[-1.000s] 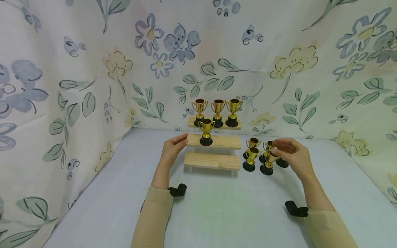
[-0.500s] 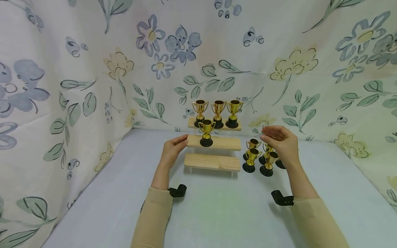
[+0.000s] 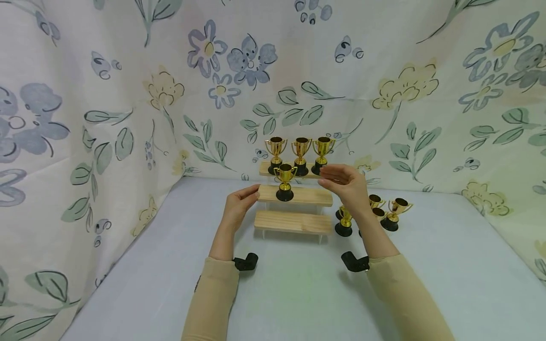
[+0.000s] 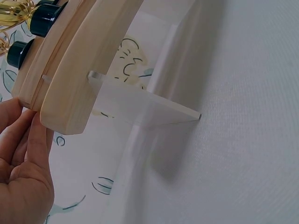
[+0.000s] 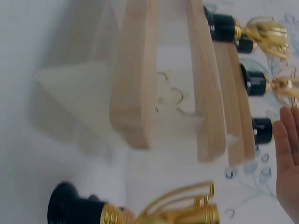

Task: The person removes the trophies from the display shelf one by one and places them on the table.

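At the left end of the middle wooden shelf (image 3: 313,196) is my left hand (image 3: 238,209); in the left wrist view its thumb and fingers pinch the board's end. One gold trophy (image 3: 285,176) with a black base stands on that shelf, towards its left. My right hand (image 3: 349,190) hovers off the shelf's right end, near the trophy (image 3: 323,148) at the right of the upper shelf. Its fingers look fairly straight in the right wrist view, holding nothing. Two more trophies share the upper board. The lower shelf (image 3: 292,222) bears none.
Several gold trophies (image 3: 397,208) stand on the white table (image 3: 298,293) to the right, partly hidden by my right forearm. Clear legs (image 4: 154,98) support the boards. A floral cloth (image 3: 273,57) hangs behind.
My right hand has risen from the trophies on the table and moved left to the shelves, with nothing in it. The left hand stays at the middle shelf's end.
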Tool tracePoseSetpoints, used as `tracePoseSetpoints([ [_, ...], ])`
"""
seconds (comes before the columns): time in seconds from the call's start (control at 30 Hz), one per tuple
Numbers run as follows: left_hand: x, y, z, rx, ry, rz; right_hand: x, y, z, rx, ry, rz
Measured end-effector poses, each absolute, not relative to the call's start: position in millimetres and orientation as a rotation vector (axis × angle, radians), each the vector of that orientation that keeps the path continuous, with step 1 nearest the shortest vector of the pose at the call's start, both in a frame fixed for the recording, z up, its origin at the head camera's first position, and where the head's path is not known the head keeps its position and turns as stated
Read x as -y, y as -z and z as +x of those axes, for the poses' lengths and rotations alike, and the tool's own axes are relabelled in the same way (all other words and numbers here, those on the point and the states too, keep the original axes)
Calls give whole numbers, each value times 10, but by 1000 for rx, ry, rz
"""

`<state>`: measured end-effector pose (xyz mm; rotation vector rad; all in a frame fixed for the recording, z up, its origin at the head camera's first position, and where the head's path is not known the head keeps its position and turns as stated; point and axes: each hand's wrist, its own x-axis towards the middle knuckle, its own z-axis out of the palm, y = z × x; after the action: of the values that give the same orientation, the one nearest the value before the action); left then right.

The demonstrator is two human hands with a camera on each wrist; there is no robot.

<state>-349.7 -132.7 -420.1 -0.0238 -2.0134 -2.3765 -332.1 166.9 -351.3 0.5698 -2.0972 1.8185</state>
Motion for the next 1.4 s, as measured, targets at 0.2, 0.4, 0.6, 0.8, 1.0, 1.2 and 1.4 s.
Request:
tracePoseSetpoints([
  [0.2,1321,4185,-3494,2009,2373,-17,-1394,3498,-3395,2140,-1804,611],
  [0.4,1320,4194,-3498,2016,2373,-2,-1205,3500,-3456,2150,-1835,578],
  [0.6,1311,4194,-3494,2015,2365,-3,-1065,3486,-3485,2144,-1831,551],
  [0.8,1311,4186,-3499,2025,2350,-6,-968,3492,-3515,2157,-1825,534],
  [1.0,1312,4187,-3502,2011,2372,8,-920,3519,-3533,2168,-1846,523],
  [1.2,1311,4186,-3497,1998,2379,13,-885,3515,-3527,2171,-1849,520],
  [1.4,1314,4182,-3490,2010,2370,7,-855,3516,-3534,2168,-1834,520],
])
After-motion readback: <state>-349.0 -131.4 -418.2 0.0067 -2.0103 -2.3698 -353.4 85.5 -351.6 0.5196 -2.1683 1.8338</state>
